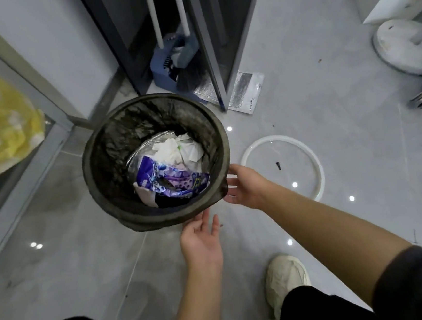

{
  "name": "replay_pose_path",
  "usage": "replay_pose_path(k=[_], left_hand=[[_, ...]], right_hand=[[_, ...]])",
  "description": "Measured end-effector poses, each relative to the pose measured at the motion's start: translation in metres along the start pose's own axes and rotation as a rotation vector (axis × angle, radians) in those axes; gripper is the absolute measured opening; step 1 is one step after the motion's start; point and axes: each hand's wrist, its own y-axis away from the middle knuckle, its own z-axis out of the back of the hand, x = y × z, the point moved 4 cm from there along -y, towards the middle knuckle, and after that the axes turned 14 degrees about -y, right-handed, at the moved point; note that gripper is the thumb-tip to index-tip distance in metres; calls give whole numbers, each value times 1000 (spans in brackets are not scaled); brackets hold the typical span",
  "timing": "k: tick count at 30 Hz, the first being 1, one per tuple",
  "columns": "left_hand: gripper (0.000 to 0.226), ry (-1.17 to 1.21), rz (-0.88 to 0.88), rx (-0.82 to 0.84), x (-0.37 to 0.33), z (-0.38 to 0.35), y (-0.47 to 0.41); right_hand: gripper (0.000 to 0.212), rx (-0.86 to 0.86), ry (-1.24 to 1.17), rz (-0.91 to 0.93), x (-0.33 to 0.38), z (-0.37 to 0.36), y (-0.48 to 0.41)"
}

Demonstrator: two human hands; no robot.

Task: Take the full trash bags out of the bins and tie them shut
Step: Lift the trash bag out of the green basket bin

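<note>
A round bin lined with a black trash bag (108, 152) stands on the grey floor at the centre of the head view. The bag's edge is folded over the rim. Inside lie white tissues (179, 149) and a purple wrapper (171, 180). My left hand (201, 244) is open, palm up, its fingertips at the bag's near rim. My right hand (245, 186) is open with straight fingers reaching to the bag's edge on the right side of the rim. Neither hand grips anything.
A white ring (315, 156) lies on the floor right of the bin. A blue dustpan and broom (174, 64) stand behind it by a grey frame (209, 59). A yellow bag (2, 120) is at left, a fan base (403, 48) at upper right. My shoe (285, 277) is near.
</note>
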Motion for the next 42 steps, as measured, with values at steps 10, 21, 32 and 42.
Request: replay_pose_path(k=[10, 21, 32, 42], left_hand=[[23, 212, -18, 61, -26, 6, 24], [17, -102, 110, 157, -27, -15, 42], [21, -257, 213, 47, -25, -9, 42], [13, -178, 11, 91, -67, -27, 75]], right_hand=[[18, -76, 55, 40, 3, -8, 32], [26, -78, 319, 193, 7, -18, 69], [20, -78, 156, 177, 22, -20, 67], [14, 37, 3, 190, 37, -31, 67]])
